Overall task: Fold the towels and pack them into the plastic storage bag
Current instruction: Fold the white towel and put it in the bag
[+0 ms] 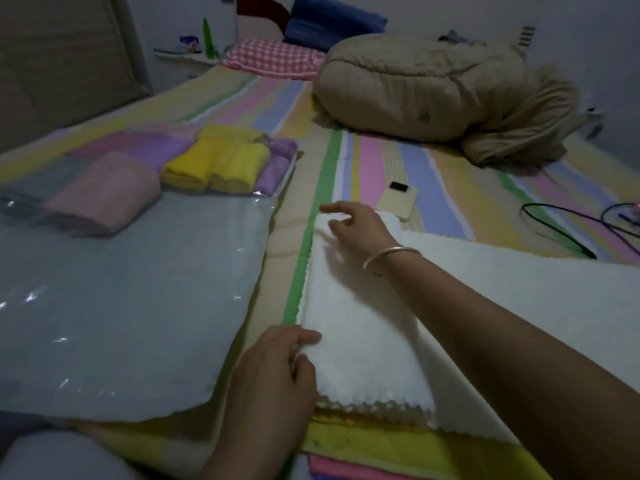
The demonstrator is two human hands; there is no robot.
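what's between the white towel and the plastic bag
Nothing visible. Only a bare strip of striped bedsheet separates the white towel from the plastic bag on its left. Both hands, left hand and right hand, are on the towel.

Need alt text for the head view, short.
Two bare hands, left hand and right hand, fold a white towel on a striped bed. Beside it, a clear plastic storage bag holds folded pink, yellow and purple towels.

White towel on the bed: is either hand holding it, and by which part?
The left hand pinches the white fleecy towel at its near left edge. The right hand rests with loose fingers on its far left corner; a firm grip there cannot be told.
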